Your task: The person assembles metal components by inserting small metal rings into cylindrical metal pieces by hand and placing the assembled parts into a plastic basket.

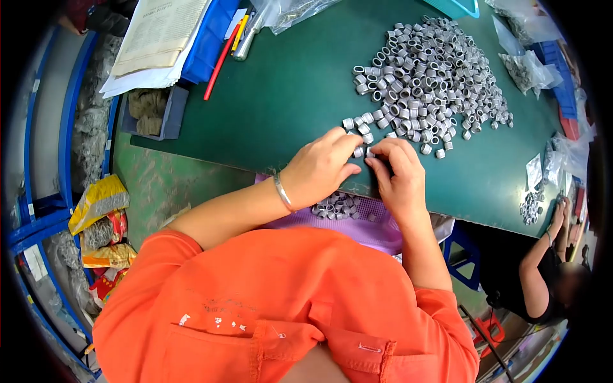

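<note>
A large heap of small grey metal rings (pixel 434 76) is spread over the green table. Several loose rings (pixel 365 129) lie between the heap and my hands, near the table's front edge. My left hand (pixel 319 167), with a silver bangle at its wrist, reaches in from the left. Its thumb and forefinger are apart, and the fingertips are beside a ring (pixel 357 152). My right hand (pixel 401 175) pinches another metal ring (pixel 370 152) between thumb and fingertips, just above the tabletop. Below the edge, a purple basket (pixel 377 235) on my lap holds more rings (pixel 336 207).
A blue tray (pixel 207 45) with papers (pixel 156 38), a red pen (pixel 222 60) and a grey bin (pixel 172 115) stand at left. Plastic bags (pixel 530 70) of parts line the right side. A co-worker's arm (pixel 535 271) is at far right. Blue shelving (pixel 70 115) stands left.
</note>
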A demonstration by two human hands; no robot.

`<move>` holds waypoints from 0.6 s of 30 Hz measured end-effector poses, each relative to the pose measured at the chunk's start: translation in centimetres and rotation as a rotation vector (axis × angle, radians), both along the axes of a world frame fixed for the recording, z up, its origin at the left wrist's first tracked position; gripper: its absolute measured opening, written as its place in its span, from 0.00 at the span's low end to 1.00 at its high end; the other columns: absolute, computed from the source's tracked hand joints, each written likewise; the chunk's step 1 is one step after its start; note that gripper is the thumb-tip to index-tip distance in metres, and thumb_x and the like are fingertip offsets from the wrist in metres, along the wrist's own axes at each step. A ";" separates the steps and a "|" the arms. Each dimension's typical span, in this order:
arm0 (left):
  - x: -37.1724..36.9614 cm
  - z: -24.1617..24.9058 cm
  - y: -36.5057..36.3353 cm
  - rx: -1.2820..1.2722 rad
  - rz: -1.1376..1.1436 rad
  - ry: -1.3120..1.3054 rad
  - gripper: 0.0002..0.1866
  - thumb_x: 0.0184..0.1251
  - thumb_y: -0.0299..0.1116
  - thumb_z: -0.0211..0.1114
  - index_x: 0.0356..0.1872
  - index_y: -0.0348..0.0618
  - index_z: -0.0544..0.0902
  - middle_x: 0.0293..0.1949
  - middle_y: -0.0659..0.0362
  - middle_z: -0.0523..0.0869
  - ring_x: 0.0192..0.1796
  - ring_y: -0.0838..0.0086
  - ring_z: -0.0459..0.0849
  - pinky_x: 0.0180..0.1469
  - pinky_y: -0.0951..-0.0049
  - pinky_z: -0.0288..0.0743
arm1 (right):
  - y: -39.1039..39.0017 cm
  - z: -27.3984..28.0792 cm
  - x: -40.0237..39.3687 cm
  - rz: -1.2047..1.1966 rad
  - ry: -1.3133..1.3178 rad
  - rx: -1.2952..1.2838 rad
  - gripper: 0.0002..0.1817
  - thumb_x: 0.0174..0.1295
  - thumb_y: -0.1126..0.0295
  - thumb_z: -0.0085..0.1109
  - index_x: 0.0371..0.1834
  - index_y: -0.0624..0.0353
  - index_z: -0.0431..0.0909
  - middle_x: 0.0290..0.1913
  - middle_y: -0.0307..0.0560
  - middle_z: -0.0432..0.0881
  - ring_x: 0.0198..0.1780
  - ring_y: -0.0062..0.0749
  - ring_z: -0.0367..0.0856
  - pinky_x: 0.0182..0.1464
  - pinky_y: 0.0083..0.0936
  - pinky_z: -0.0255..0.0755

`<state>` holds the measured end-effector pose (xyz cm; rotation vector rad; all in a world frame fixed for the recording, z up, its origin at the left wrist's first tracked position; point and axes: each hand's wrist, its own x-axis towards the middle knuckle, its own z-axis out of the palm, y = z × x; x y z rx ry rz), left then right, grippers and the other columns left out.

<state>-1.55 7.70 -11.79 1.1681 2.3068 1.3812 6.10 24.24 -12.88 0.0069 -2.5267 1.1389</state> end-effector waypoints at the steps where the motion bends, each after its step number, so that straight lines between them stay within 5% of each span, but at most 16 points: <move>1: 0.0 -0.3 0.1 -0.030 -0.008 0.052 0.13 0.54 0.22 0.66 0.42 0.38 0.78 0.32 0.54 0.74 0.31 0.62 0.78 0.34 0.67 0.73 | 0.1 0.0 0.3 -0.019 -0.030 -0.016 0.11 0.49 0.83 0.63 0.36 0.63 0.77 0.36 0.49 0.79 0.37 0.39 0.79 0.39 0.29 0.73; 2: -0.1 -0.6 0.3 -0.058 -0.019 0.104 0.14 0.54 0.22 0.66 0.42 0.38 0.78 0.32 0.54 0.74 0.31 0.61 0.78 0.34 0.67 0.73 | 0.2 0.1 0.6 -0.027 -0.028 -0.011 0.11 0.49 0.83 0.63 0.36 0.63 0.77 0.36 0.49 0.79 0.37 0.39 0.79 0.39 0.29 0.73; 5: 0.0 -0.4 0.1 0.000 -0.033 -0.076 0.13 0.54 0.21 0.67 0.42 0.38 0.80 0.34 0.57 0.76 0.30 0.72 0.77 0.34 0.73 0.72 | 0.5 0.6 2.0 -0.049 -0.311 -0.884 0.08 0.60 0.84 0.56 0.43 0.68 0.76 0.39 0.45 0.82 0.37 0.22 0.81 0.41 0.19 0.77; 8: -0.1 0.3 -0.3 0.021 -0.052 -0.384 0.12 0.57 0.20 0.66 0.43 0.39 0.82 0.34 0.63 0.80 0.31 0.84 0.75 0.34 0.82 0.71 | 0.8 0.7 2.4 0.003 -0.313 -1.145 0.09 0.62 0.83 0.54 0.45 0.71 0.75 0.41 0.49 0.82 0.39 0.26 0.82 0.43 0.21 0.79; 10: -0.1 0.7 -0.7 0.090 -0.056 -0.863 0.11 0.60 0.21 0.64 0.45 0.37 0.82 0.34 0.64 0.81 0.33 0.86 0.75 0.35 0.85 0.71 | 0.7 0.7 2.5 0.047 -0.303 -1.203 0.10 0.61 0.83 0.54 0.46 0.72 0.75 0.42 0.51 0.82 0.41 0.29 0.83 0.44 0.22 0.79; 18: 0.1 1.8 -1.6 0.176 -0.092 -1.075 0.12 0.62 0.23 0.62 0.46 0.34 0.81 0.39 0.60 0.84 0.35 0.87 0.77 0.36 0.85 0.72 | 0.6 1.4 2.7 0.295 -0.216 -1.227 0.09 0.59 0.87 0.54 0.43 0.70 0.75 0.42 0.51 0.79 0.41 0.30 0.80 0.45 0.24 0.76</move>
